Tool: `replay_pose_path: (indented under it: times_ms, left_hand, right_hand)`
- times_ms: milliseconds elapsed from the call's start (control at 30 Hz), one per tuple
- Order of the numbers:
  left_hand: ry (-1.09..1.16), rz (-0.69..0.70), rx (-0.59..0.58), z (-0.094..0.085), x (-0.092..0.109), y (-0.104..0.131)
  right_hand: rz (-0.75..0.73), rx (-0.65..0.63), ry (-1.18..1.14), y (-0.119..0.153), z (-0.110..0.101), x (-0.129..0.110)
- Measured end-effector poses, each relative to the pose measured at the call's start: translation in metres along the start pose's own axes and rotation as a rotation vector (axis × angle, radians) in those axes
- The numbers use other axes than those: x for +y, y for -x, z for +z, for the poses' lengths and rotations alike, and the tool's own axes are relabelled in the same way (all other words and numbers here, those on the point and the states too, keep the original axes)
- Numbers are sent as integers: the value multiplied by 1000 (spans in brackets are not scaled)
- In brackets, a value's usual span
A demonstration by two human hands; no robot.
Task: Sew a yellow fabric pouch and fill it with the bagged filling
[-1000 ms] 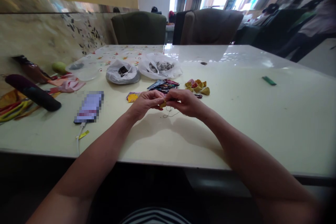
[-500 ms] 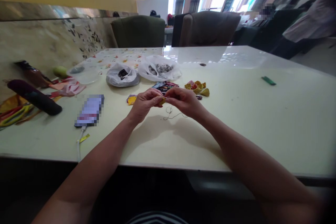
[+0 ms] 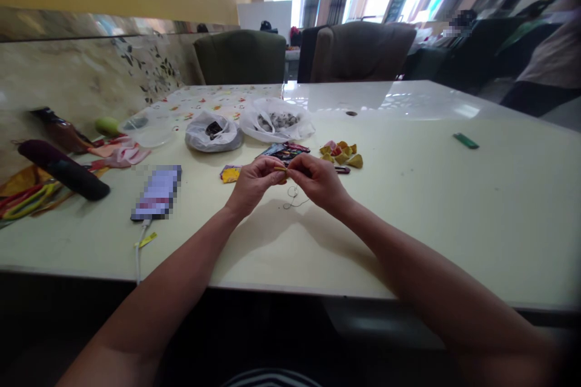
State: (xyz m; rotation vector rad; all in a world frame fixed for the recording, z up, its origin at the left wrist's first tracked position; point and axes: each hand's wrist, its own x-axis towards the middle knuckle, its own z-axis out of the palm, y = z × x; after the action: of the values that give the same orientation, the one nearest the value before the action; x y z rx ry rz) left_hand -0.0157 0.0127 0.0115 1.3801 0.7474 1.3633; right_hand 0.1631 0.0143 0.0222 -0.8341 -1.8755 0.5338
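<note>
Above the table's middle, my left hand (image 3: 254, 184) pinches a small yellow cloth piece (image 3: 281, 169) between thumb and fingers. Fingertips of my right hand (image 3: 320, 180) are closed at that cloth's right edge; whatever they grip is too small to make out. A dark thread (image 3: 294, 198) lies loosely curled on the table below both hands. Just beyond my right hand sits a pile of small folded yellow cloth pieces (image 3: 342, 152), some with red and pink. Dark patterned cloth (image 3: 284, 150) lies behind my fingers, and a yellow-and-purple piece (image 3: 230, 174) is beside my left hand.
Two white plastic bags stand farther back, one with a dark thing (image 3: 213, 140), one with grey lumps (image 3: 302, 128). Left are a charging phone (image 3: 157, 192), a dark cylinder (image 3: 63, 170) and a bottle (image 3: 61, 130). A green packet (image 3: 466, 141) lies right. Chairs line the far edge.
My right hand has shifted slightly left and turned, its fingers now closer to the left fingertips at the cloth. The thread has shifted a little. In the background, a person at the right has moved.
</note>
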Motion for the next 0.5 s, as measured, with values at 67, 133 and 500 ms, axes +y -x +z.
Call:
replay_pose_path:
  times_ms: [67, 133, 500]
  left_hand:
    - [-3, 7, 10, 0, 0, 0]
    - [-2, 14, 13, 0, 0, 0]
    - [-42, 49, 9, 1, 0, 1]
  right_hand:
    - [23, -18, -24, 0, 0, 1]
    - [33, -25, -42, -1, 0, 1]
    - [2, -20, -25, 0, 1, 3]
